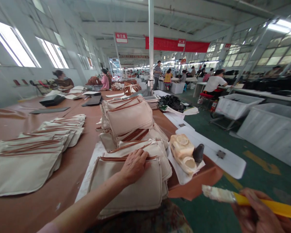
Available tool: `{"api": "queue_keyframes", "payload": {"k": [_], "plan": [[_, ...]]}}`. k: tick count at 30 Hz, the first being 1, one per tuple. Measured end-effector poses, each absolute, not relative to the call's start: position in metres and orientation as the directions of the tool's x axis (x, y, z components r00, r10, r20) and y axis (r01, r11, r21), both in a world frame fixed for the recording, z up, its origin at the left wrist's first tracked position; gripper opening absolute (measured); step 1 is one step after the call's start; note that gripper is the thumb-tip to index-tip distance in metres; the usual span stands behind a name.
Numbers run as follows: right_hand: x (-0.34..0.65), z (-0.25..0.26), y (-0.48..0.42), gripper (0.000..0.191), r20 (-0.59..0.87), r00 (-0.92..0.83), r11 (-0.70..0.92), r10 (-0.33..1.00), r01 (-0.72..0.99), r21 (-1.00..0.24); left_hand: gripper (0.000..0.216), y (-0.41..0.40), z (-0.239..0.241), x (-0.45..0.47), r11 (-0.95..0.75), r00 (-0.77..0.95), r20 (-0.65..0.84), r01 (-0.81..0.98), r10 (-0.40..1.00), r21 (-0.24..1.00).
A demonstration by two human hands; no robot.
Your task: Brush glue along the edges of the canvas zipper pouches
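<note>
My left hand [135,165] lies on the top edge of a cream pouch [127,187] with brown trim, its fingers slightly bent over that edge. The pouch is the front one of a stack in front of me. Closed round the yellow handle of a flat brush [219,194], my right hand [259,210] is at the lower right, apart from the stack. The brush's pale bristles point left and look coated. Between the two hands, a bit farther off, a glue-stained plastic container [181,146] with an open mouth rests on white paper, beside a dark cone-shaped piece [198,152].
More cream pouches [26,165] lie overlapping on the brown-covered table [70,200] at left; another pile [131,116] rises behind the front stack. Dark sheets [52,100] sit farther back. White bins [271,129] stand on the green floor at right. Other people work in the background.
</note>
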State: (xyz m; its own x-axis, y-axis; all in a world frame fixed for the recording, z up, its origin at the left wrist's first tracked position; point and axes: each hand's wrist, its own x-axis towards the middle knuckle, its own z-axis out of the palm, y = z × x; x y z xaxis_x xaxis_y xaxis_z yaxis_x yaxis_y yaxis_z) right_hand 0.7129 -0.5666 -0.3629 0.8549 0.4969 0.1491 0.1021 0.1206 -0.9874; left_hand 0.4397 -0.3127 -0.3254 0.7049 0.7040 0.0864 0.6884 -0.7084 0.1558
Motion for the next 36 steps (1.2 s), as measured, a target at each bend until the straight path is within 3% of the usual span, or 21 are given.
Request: {"api": "queue_keyframes", "payload": {"k": [2, 5, 9, 15, 19, 24, 31, 36], "plan": [[0.695, -0.341, -0.554, 0.032, 0.025, 0.913, 0.267, 0.407, -0.093, -0.959, 0.025, -0.306, -0.329, 0.45, -0.689, 0.691, 0.071, 0.698, 0.72, 0.197], [0.693, -0.326, -0.541, 0.037, -0.007, 0.92, 0.362, 0.391, -0.161, -0.918, 0.02, -0.296, -0.33, 0.457, -0.671, 0.695, 0.026, 0.683, 0.719, 0.288], [0.699, -0.325, -0.529, 0.033, 0.002, 0.891, 0.357, 0.454, -0.179, -0.917, 0.02, -0.288, -0.324, 0.454, -0.665, 0.747, -0.036, 0.61, 0.663, 0.431], [0.663, -0.329, -0.485, 0.034, 0.081, 0.753, 0.314, 0.653, -0.171, -0.934, 0.03, -0.295, -0.314, 0.446, -0.591, 0.802, -0.134, 0.531, 0.582, 0.608], [0.64, -0.336, -0.454, 0.032, 0.176, 0.636, 0.307, 0.751, -0.101, -0.946, 0.033, -0.307, -0.304, 0.438, -0.495, 0.844, -0.116, 0.412, 0.524, 0.765], [0.633, -0.339, -0.429, 0.034, 0.235, 0.574, 0.253, 0.784, 0.049, -0.966, 0.037, -0.323, -0.295, 0.431, -0.191, 0.877, -0.168, 0.279, 0.451, 0.941], [0.64, -0.329, -0.435, 0.029, 0.33, 0.672, 0.301, 0.663, 0.164, -0.939, 0.047, -0.333, -0.304, 0.43, 0.152, 0.824, -0.297, 0.255, 0.482, 0.955], [0.628, -0.33, -0.443, 0.023, 0.545, 0.526, 0.317, 0.653, 0.464, -0.827, 0.051, -0.341, -0.301, 0.431, 0.306, 0.824, -0.382, 0.268, 0.419, 0.914]]}}
